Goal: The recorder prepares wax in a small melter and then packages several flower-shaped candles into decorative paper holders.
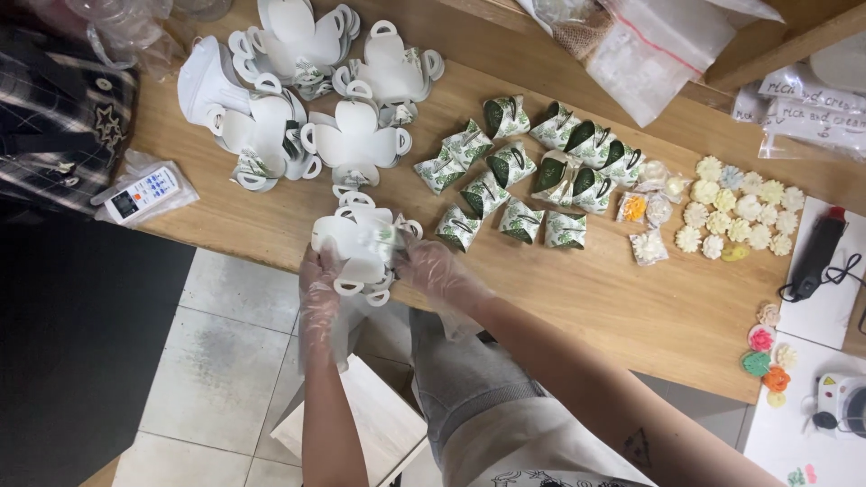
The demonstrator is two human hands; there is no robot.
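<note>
Folded leaf-print boxes (519, 176): about a dozen on desk (622, 298). Flat white blanks (298, 99): large pile unfolded. Left hand (320, 284), right hand (437, 271): fingers grasping one blank (361, 248), part-folded.

the left hand (320, 289) and right hand (436, 271) cover part of the white box blank (361, 248), blurred. the clear plastic bag (649, 45) and white appliance (843, 406) run past the edges.

white unfolded paper box (361, 248), at table edge
</note>
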